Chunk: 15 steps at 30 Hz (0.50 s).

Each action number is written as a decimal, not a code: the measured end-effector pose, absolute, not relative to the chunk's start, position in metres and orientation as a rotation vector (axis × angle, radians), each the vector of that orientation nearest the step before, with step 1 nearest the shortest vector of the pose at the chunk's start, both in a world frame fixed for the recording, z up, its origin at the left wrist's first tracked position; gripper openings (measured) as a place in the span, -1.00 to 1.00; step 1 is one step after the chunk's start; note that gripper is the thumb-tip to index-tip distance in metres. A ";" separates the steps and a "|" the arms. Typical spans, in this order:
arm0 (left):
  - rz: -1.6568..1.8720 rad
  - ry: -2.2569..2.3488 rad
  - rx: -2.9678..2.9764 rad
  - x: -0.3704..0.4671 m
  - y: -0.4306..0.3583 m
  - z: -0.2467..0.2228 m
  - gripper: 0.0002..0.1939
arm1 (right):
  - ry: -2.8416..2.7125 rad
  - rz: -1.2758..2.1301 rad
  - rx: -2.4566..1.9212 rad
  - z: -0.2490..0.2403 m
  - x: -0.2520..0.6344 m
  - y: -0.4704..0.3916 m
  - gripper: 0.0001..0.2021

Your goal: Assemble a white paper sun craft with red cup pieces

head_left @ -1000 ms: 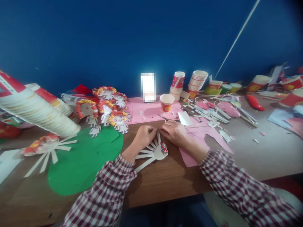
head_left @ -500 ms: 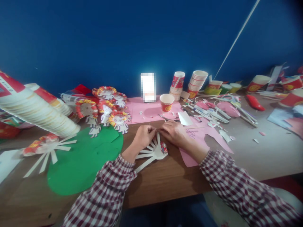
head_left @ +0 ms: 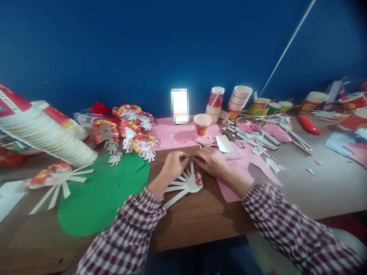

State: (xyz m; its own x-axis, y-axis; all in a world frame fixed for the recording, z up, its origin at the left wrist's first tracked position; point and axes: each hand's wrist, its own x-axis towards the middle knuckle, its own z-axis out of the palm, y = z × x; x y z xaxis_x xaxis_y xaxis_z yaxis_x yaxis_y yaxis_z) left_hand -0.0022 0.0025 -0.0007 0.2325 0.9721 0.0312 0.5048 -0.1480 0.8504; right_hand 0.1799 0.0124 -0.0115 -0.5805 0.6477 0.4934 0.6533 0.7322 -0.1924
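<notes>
A paper cup cut into white strips (head_left: 189,185) lies fanned out on the table between my forearms, with a small red curl at its right side. My left hand (head_left: 174,164) pinches the far end of one strip between thumb and fingers. My right hand (head_left: 211,160) meets it there, its fingertips closed on the same strip end. The strip's very tip is hidden by the fingers. To the left, a second cut cup with spread strips (head_left: 70,177) and a red-yellow curled part rests partly over a green paper sheet (head_left: 100,206).
Stacked paper cups (head_left: 57,133) lean at the left, near several lion-like paper figures (head_left: 129,130). One cup (head_left: 202,125) stands on pink paper (head_left: 172,141). Markers (head_left: 258,137), scraps and a red object (head_left: 309,125) are spread at the right. A blue wall stands behind.
</notes>
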 end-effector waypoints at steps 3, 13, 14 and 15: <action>0.801 1.369 1.751 -0.002 0.003 0.000 -0.76 | -2.380 -0.014 -0.968 -0.012 0.179 0.012 -0.82; 0.797 1.334 1.740 -0.003 0.003 -0.002 -0.72 | -2.387 -0.065 -0.979 -0.011 0.180 0.012 -0.78; 0.795 1.329 1.746 -0.003 0.004 -0.002 -0.72 | -2.392 -0.067 -0.986 -0.010 0.180 0.011 -0.78; 0.792 1.324 1.752 -0.004 0.004 -0.003 -0.71 | -2.396 -0.067 -0.994 -0.009 0.180 0.011 -0.78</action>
